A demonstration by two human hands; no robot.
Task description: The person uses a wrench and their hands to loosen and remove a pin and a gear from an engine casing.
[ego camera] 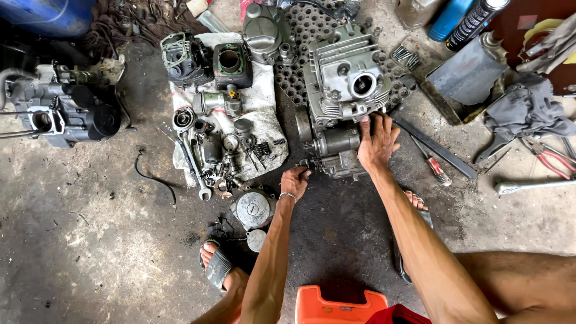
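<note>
Engine [342,90]: standing on the oily floor [90,240], straight ahead, long axis running away from the person.
Right hand [377,141]: pressing flat, released, on its right flank.
Left hand [295,180]: gripping its lower-left corner, nearer.

The engine [345,102] stands on the floor [90,240] in the middle, partly on a studded mat [300,78]. The right hand [377,143] lies on its near right side; the left hand [295,181] is at its near left corner. Left of the engine a cloth [264,108] carries two cylinders [207,60] at its far end and small parts [234,150] nearer. A round cover [253,209] lies just before the cloth. Further left stands another engine [66,108]. Right of the engine lie a screwdriver [433,163], a flat bar [435,146] and, well apart, pliers [549,157].
</note>
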